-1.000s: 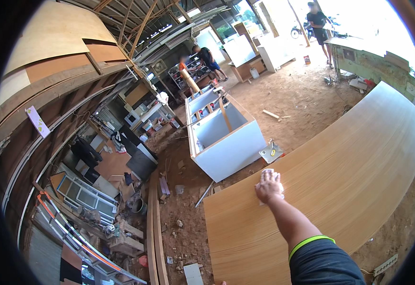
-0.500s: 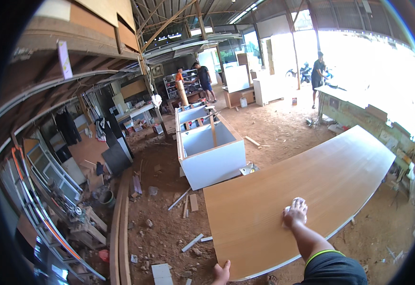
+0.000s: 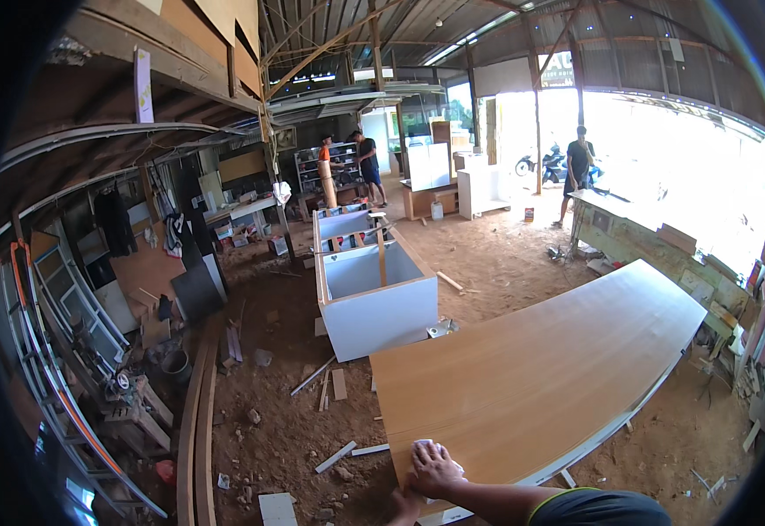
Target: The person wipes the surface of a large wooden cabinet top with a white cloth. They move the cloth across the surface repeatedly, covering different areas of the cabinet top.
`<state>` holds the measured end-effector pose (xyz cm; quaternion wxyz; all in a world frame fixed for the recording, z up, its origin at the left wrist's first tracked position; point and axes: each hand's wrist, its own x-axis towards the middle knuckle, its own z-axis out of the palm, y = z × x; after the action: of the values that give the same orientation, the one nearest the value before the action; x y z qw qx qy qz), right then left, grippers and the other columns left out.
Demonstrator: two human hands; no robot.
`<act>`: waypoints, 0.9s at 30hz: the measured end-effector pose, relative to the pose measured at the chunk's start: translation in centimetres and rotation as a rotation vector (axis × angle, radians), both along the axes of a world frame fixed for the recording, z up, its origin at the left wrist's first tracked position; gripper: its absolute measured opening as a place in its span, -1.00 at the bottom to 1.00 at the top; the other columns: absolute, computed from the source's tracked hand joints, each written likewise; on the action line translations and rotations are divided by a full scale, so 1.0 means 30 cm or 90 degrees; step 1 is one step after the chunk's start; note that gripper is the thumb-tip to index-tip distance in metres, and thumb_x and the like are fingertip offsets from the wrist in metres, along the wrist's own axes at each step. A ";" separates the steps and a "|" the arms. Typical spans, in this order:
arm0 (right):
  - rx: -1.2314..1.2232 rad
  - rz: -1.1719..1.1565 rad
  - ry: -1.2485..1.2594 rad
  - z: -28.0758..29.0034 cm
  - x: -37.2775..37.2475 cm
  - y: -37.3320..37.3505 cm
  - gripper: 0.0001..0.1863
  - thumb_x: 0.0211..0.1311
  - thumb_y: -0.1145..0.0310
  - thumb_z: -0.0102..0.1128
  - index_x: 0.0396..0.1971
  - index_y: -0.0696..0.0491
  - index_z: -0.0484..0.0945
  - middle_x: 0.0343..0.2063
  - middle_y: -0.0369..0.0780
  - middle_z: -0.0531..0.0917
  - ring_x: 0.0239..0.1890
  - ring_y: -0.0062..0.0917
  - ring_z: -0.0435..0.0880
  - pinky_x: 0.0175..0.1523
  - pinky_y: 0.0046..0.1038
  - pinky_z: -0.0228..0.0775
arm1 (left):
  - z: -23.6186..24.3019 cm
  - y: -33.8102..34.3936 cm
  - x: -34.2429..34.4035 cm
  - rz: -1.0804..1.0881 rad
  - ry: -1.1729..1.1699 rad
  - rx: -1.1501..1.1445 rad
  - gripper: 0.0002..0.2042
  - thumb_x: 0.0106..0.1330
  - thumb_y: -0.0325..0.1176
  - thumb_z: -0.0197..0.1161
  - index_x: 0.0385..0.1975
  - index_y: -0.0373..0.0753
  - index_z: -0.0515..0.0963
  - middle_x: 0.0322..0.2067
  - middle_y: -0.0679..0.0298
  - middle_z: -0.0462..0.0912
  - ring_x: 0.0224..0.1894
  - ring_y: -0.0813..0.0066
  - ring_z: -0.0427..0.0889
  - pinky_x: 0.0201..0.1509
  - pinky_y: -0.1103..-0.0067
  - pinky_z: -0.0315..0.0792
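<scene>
A long wood-grain panel with a pale edge lies in front of me, stretching from near my body to the far right. My right hand presses down on a white cloth at the panel's near left end; bits of the cloth show around the fingers. Close beside it, my left hand is at the panel's near left corner, low in the picture. That hand is blurred and its fingers are partly hidden.
A white open cabinet carcass lies beyond the panel's left end. Long timber beams and scraps litter the dirt floor at left. A person stands by a workbench at the right, and others are at the back.
My right hand has slid the cloth from the panel's middle leftward and nearer, to the corner by my left hand. The view has shifted slightly, and the person at right has turned.
</scene>
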<state>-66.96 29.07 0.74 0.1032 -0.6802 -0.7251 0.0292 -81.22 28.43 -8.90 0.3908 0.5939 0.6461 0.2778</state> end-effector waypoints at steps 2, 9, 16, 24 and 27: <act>-0.009 0.046 0.005 0.021 0.027 0.098 -0.18 0.55 -0.11 -0.12 0.56 0.22 0.22 0.60 0.04 0.21 0.65 0.07 0.10 0.66 0.13 -0.10 | 0.032 -0.024 -0.024 0.003 -0.009 0.013 -0.47 0.51 0.07 0.28 -0.09 -0.44 0.65 -0.13 -0.15 0.78 -0.06 -0.03 0.78 -0.02 0.21 0.60; 0.010 -0.021 0.060 0.016 0.253 0.508 -0.20 0.56 -0.07 -0.17 0.56 0.23 0.21 0.57 0.07 0.26 0.64 0.09 0.11 0.64 0.26 -0.17 | 0.175 -0.101 -0.076 0.043 0.037 0.033 -0.48 0.59 0.03 0.20 0.07 -0.43 0.65 -0.02 -0.07 0.78 0.02 0.06 0.74 0.12 0.27 0.57; 0.045 -0.197 0.058 -0.032 0.858 0.713 -0.22 0.52 0.00 -0.19 0.55 0.23 0.25 0.56 0.04 0.29 0.63 0.05 0.14 0.63 0.34 -0.24 | 0.218 -0.088 -0.069 0.112 0.158 0.007 -0.47 0.60 0.05 0.18 0.06 -0.43 0.66 -0.03 -0.09 0.78 0.01 0.03 0.75 0.10 0.25 0.58; 0.003 -0.462 -0.010 0.079 1.718 0.570 -0.24 0.57 -0.03 -0.20 0.57 0.18 0.24 0.59 -0.04 0.29 0.63 0.02 0.15 0.65 0.30 -0.24 | 0.248 -0.101 -0.106 0.122 0.222 0.025 -0.45 0.61 0.08 0.14 0.05 -0.42 0.66 -0.05 -0.12 0.78 -0.01 -0.01 0.75 0.07 0.24 0.59; -0.068 -0.574 -0.003 0.146 1.960 0.434 -0.22 0.57 -0.06 -0.18 0.61 0.12 0.18 0.63 -0.07 0.21 0.66 -0.05 0.13 0.68 0.17 -0.19 | 0.221 -0.101 -0.141 0.118 0.219 0.045 -0.45 0.61 0.08 0.13 0.04 -0.42 0.66 -0.06 -0.13 0.78 -0.01 -0.03 0.75 0.06 0.23 0.59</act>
<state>-8.16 42.08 5.14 0.0686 -0.9325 -0.3541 0.0174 -85.45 25.41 -2.27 0.2262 0.5842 0.7448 0.2296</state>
